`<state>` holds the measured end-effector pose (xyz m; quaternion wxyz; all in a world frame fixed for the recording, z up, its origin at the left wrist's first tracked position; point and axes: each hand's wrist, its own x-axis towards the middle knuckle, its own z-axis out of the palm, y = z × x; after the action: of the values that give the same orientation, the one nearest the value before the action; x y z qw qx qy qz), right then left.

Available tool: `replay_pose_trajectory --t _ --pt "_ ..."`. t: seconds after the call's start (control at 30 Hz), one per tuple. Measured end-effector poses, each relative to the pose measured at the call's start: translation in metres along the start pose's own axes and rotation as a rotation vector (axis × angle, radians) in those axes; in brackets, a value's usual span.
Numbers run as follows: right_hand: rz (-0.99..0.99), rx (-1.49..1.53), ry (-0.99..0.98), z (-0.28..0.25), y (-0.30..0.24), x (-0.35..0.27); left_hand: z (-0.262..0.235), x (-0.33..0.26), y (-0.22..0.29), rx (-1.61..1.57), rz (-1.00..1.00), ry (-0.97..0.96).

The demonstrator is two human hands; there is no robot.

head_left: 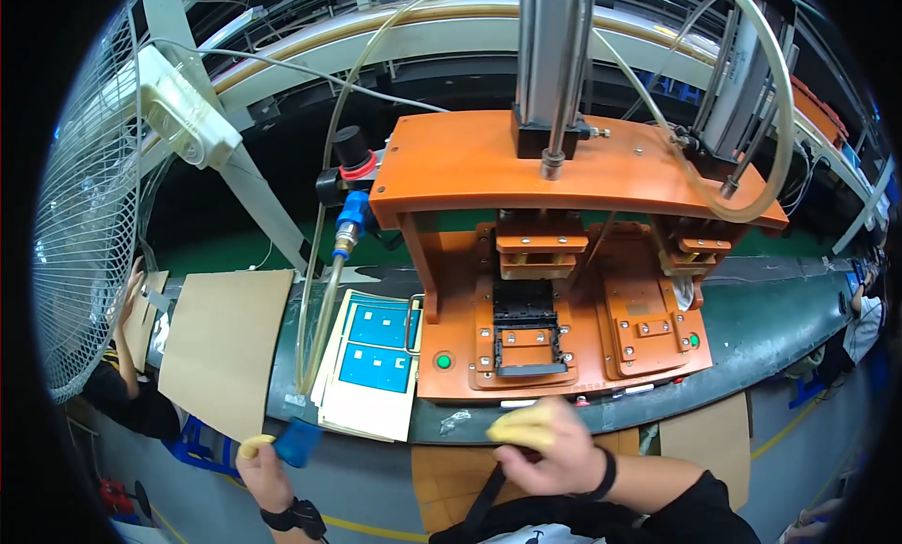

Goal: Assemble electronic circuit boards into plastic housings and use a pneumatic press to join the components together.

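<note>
Blue film, lower left of the frame, pinched by the fingertips of the left hand; the right hand, lower centre, is curled, its contents unclear. The green bench, mid-frame, carries an orange press and paper sheets. Grey floor shows below; a fan occupies the left edge.

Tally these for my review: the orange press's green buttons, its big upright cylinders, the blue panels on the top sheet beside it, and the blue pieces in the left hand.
Green buttons: 2
Upright cylinders: 2
Blue panels: 2
Blue piece in left hand: 1
Total: 7
</note>
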<state>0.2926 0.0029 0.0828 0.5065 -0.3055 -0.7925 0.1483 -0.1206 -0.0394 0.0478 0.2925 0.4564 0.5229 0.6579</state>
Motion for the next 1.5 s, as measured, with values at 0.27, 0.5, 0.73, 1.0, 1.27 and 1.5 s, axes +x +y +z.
replay_pose_trajectory --t 0.27,0.5,0.73,1.0,1.27,1.5 --pt "-0.017 -0.516 0.047 -0.062 0.019 0.041 0.164 0.022 0.027 0.109 -0.081 -0.671" --pt "0.109 -0.183 0.22 -0.148 -0.018 0.032 0.255 0.048 0.045 0.127 -0.081 -0.879" --pt "0.303 0.571 0.825 -0.234 0.009 -0.143 0.326 0.08 0.044 0.388 0.389 -0.705" --pt "0.317 0.959 1.319 -0.275 0.097 -0.248 0.351 0.116 0.014 0.911 0.475 -0.791" --pt "0.523 1.078 1.323 -0.307 0.196 -0.222 0.368 0.134 0.03 1.381 0.339 -1.043" --pt "0.686 1.073 1.241 -0.316 0.29 -0.179 0.39 0.136 0.036 1.373 0.338 -1.068"
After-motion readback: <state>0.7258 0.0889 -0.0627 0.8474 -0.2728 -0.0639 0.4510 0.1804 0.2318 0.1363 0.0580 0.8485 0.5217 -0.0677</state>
